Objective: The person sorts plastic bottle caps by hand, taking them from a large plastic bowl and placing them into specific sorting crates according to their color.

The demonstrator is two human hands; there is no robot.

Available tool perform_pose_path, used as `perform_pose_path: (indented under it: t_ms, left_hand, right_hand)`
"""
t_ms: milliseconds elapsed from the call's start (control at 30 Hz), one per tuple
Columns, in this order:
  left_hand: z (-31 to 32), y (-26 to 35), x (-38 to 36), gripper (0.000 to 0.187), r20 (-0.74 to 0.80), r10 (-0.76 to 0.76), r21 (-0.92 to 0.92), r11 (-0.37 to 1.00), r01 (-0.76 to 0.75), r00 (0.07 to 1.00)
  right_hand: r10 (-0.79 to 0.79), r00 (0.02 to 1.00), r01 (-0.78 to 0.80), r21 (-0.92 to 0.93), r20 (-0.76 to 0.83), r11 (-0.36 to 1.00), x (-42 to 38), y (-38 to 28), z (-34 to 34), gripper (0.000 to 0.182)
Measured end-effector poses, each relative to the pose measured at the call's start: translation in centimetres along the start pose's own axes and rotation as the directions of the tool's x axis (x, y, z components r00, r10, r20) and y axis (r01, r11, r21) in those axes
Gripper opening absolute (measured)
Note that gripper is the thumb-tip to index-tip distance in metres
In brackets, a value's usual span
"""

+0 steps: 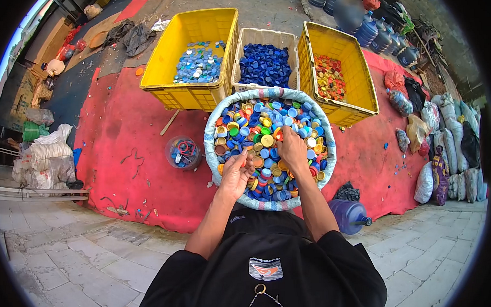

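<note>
A round basket [330, 150] with a pale blue, striped fabric-wrapped rim stands in front of me, heaped with bottle caps [267, 140] of many colours. Over the left part of the heap, my left hand [237, 174] is turned palm inward with its fingers curled; what they hold, if anything, is hard to make out. My right hand [293, 152] reaches down into the heap, fingers pinched beside an orange-red cap [278, 134]. Its fingertips are partly hidden.
Beyond the basket are a yellow crate [162, 91] of light blue caps, a white crate [237, 72] of dark blue caps and a yellow crate [352, 109] of red and yellow caps. A clear tub [183, 153] stands left; a large water bottle [349, 217] lies right.
</note>
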State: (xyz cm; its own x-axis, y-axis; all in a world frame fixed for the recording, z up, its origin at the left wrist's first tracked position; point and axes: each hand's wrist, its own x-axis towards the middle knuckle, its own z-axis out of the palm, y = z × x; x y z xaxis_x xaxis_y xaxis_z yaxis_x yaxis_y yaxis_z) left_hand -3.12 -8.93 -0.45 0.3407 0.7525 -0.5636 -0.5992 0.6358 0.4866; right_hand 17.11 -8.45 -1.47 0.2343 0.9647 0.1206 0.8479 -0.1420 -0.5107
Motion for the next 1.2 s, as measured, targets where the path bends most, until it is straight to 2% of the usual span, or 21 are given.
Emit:
perform_pose_path:
  t_ms: [267, 367, 467, 500, 533, 567, 600, 667, 733, 767, 867, 900, 933, 967, 1000, 1033, 1133, 1200]
  left_hand:
    - [-1.1, -0.1, -0.2, 0.014, -0.061, 0.001, -0.084, 0.996, -0.007, 0.998]
    - [-2.0, 0.2, 0.0, 0.017, 0.004, -0.067, -0.179, 0.982, 0.067, 0.998]
    - [-1.2, 0.7, -0.4, 0.023, 0.069, -0.087, -0.228, 0.968, 0.1, 0.994]
    - [-0.9, 0.9, -0.6, 0.024, 0.062, -0.081, -0.227, 0.969, 0.093, 0.995]
    - [-0.5, 1.0, -0.8, 0.026, 0.055, -0.077, -0.226, 0.97, 0.088, 0.996]
    - [-0.2, 1.0, -0.8, 0.027, 0.049, -0.072, -0.224, 0.971, 0.082, 0.996]
    - [-0.1, 0.9, -0.7, 0.027, 0.052, -0.075, -0.23, 0.969, 0.085, 0.996]
    - [-0.2, 0.5, -0.5, 0.028, 0.056, -0.081, -0.243, 0.966, 0.092, 0.995]
    - [-0.6, 0.1, 0.0, 0.029, 0.125, -0.099, -0.266, 0.955, 0.129, 0.987]
    - [-0.9, -0.1, 0.1, 0.029, 0.158, -0.108, -0.275, 0.95, 0.149, 0.981]
    - [-0.8, -0.4, 0.2, 0.028, 0.201, -0.155, -0.33, 0.919, 0.216, 0.967]
    - [-0.5, -0.3, 0.0, 0.028, 0.179, -0.173, -0.325, 0.919, 0.224, 0.969]
    - [0.0, -0.3, -0.3, 0.028, 0.155, -0.19, -0.321, 0.918, 0.231, 0.969]
    - [0.3, -0.4, -0.4, 0.027, 0.132, -0.207, -0.317, 0.918, 0.239, 0.969]
    - [0.2, -0.6, -0.3, 0.027, 0.154, -0.209, -0.288, 0.925, 0.246, 0.966]
    - [0.0, -0.9, -0.2, 0.027, 0.178, -0.21, -0.258, 0.933, 0.252, 0.961]
    - [0.8, -1.6, -0.2, 0.027, 0.196, -0.218, -0.199, 0.946, 0.257, 0.956]
    - [0.3, -2.3, -0.1, 0.028, 0.217, -0.208, -0.16, 0.956, 0.245, 0.954]
  right_hand:
    - [0.0, 0.999, 0.002, -0.069, 0.034, 0.998, 0.1, 0.8, 1.2, 0.011]
    - [-0.06, 0.996, 0.061, 0.018, -0.065, 0.998, 0.1, 1.1, 0.2, 0.016]
    - [0.106, 0.991, -0.065, 0.416, -0.078, 0.907, -0.1, 1.1, -0.7, 0.023]
    - [0.145, 0.981, -0.046, 0.569, -0.131, 0.821, -0.3, 1.1, -0.2, 0.026]
    - [0.232, 0.972, -0.16, 0.812, 0.032, 0.561, -0.9, 1.5, -0.4, 0.023]
    - [0.253, 0.944, -0.269, 0.936, 0.21, 0.227, -1.6, 2.0, -0.7, 0.021]
    - [0.207, 0.902, -0.358, 0.924, 0.38, -0.135, -2.2, 1.8, -1.4, 0.019]
    - [0.188, 0.87, -0.373, 0.858, 0.456, -0.352, -3.4, 0.9, -1.8, 0.01]
    - [0.118, 0.827, -0.399, 0.721, 0.55, -0.567, -4.5, 0.3, -2.1, 0.015]
    - [0.134, 0.816, -0.397, 0.713, 0.562, -0.578, -4.9, -0.2, -2.1, 0.024]
    - [0.223, 0.837, -0.453, 0.862, 0.499, -0.23, -6.2, -1.2, -1.5, 0.032]
    - [0.239, 0.891, -0.411, 0.909, 0.386, 0.065, -6.5, -1.6, -1.4, 0.026]
    - [0.218, 0.938, -0.334, 0.873, 0.271, 0.354, -6.8, -2.1, -1.4, 0.023]
    - [0.164, 0.973, -0.231, 0.756, 0.165, 0.612, -7.0, -2.6, -1.6, 0.024]
    - [0.08, 0.994, -0.11, 0.569, 0.077, 0.815, -7.1, -3.2, -2.0, 0.028]
    - [-0.008, 0.997, -0.027, 0.431, 0.081, 0.902, -7.1, -4.1, -3.3, 0.043]
    - [-0.04, 0.999, 0.036, 0.428, 0.001, 0.903, -7.4, -5.6, -3.1, 0.041]
    - [-0.031, 0.998, 0.004, 0.424, 0.057, 0.906, -7.4, -5.3, -2.6, 0.041]
